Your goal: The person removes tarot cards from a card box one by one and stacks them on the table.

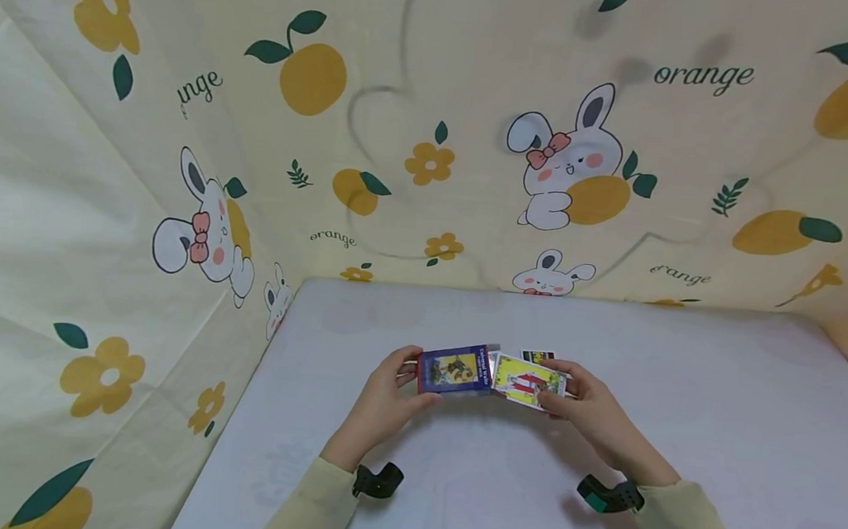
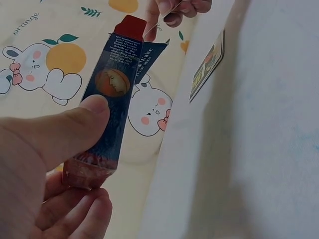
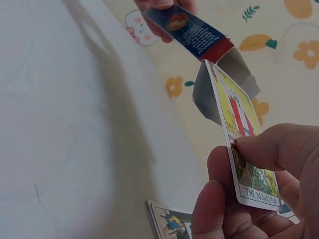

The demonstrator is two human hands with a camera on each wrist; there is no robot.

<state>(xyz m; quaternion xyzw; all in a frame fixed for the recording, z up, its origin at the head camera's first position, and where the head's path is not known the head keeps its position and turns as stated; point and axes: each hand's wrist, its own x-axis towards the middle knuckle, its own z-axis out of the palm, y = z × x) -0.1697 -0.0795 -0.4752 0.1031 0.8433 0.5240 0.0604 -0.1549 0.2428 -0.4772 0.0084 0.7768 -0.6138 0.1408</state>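
Observation:
My left hand [image 1: 383, 398] grips a blue tarot card box [image 1: 453, 370] by its outer end, thumb on one side and fingers underneath. The box is held above the table, its flaps [image 3: 207, 94] standing open toward the right hand. Between thumb and fingers, my right hand [image 1: 603, 411] pinches a tarot card [image 3: 241, 119] lettered "The Magician", with a yellow picture and a red robe. Its edge is beside the box's open end; whether they touch, I cannot tell. Behind the right hand, a small stack of cards [image 3: 172, 223] lies face up on the table.
A white cloth covers the table [image 1: 489, 485]. Behind and at the left hangs a cream curtain [image 1: 476, 78] printed with rabbits and oranges. Dark bands [image 1: 379, 481] sit on both wrists, below light sleeves.

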